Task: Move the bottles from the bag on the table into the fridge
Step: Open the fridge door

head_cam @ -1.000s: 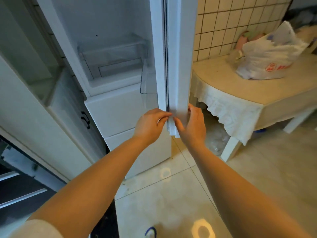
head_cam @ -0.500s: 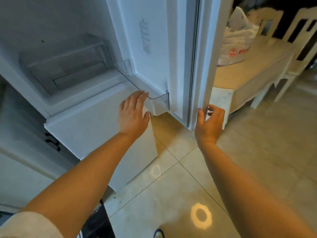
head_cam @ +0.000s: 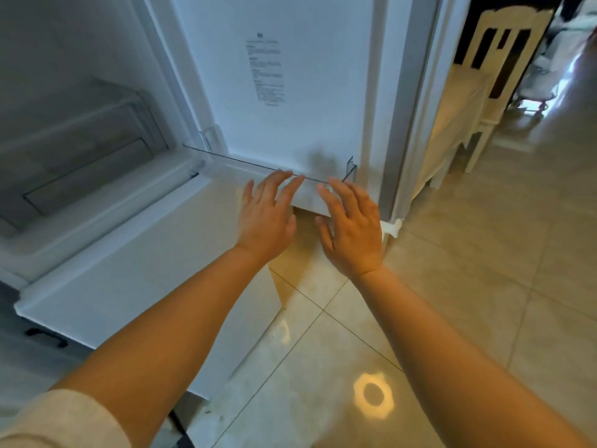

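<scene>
A: What does the view count, item by item?

B: Two hands. The left hand (head_cam: 266, 218) and the right hand (head_cam: 352, 232) sit side by side at the centre of the frame, fingers straight and spread, so each grip is wide and holds nothing. Their fingertips reach the clear rim of one door shelf (head_cam: 258, 164) at the foot of the open fridge door (head_cam: 290, 92); whether they press it cannot be told.

A: And the fridge itself?

B: One fridge (head_cam: 113, 253), its compartment open in the upper left of the frame, with one clear drawer (head_cam: 84, 150) inside. One printed label (head_cam: 265, 71) is on the door's inner face. One pale chair (head_cam: 504, 50) stands at the upper right, with the edge of one desk (head_cam: 452, 124) just left of it. One ring of light (head_cam: 373, 396) lies on the tiled floor (head_cam: 484, 286) at the bottom.

A: The bottles and the bag?

B: Neither is in view; no bottle shows in the fridge.

A: What differs from half a second ago?

B: Then the bag was visible on the desk at the upper right. The right hand was at the door's outer edge; now it is at the shelf beside the left hand. The door shows more of its inner face.
</scene>
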